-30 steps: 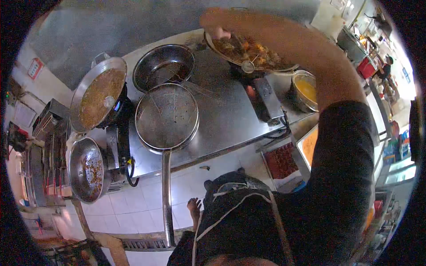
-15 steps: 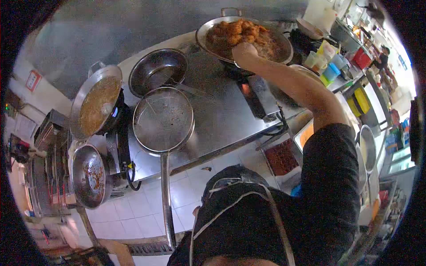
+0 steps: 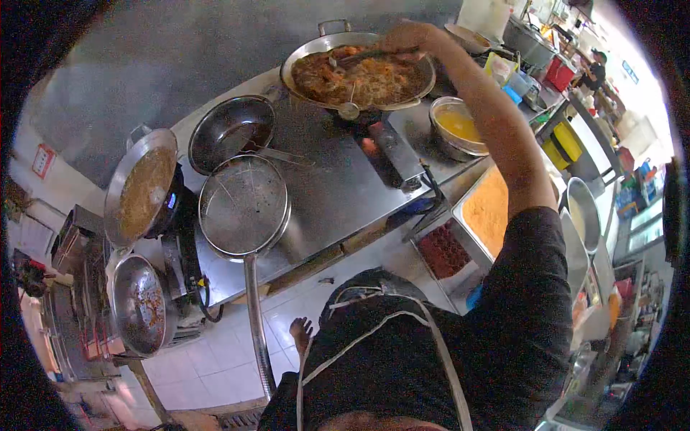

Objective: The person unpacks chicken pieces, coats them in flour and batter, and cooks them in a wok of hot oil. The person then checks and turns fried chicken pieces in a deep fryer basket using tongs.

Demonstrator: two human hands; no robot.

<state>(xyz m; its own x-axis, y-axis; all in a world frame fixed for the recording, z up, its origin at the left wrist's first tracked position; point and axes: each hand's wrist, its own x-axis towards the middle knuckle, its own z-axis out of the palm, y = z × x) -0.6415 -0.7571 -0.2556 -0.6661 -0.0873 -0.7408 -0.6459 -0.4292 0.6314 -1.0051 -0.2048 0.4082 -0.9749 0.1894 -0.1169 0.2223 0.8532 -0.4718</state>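
My right hand [image 3: 410, 37] is closed on a dark utensil reaching into the large wok [image 3: 288, 72], over browned food pieces [image 3: 348, 52] in bubbling oil. Part of the utensil lies among the food. A round dial thermometer [image 3: 348, 110] stands at the wok's near rim. Low beside my apron, my left hand [image 3: 301, 330] hangs with its fingers apart, holding nothing. The long-handled round strainer [image 3: 244, 205] rests on a pan on the steel counter [image 3: 316, 194], touched by neither hand.
An empty dark pan [image 3: 230, 133] sits behind the strainer. At the left are a wok of oil [image 3: 147, 190] and a stained wok [image 3: 144, 305]. Right: a pot of yellow liquid [image 3: 458, 126], a tray of orange crumbs [image 3: 487, 208], and another person [image 3: 595, 72] far off.
My right hand has moved from the wok's near side to its far right side, and the food pieces now lie lower and more spread. My left hand has come back into view.
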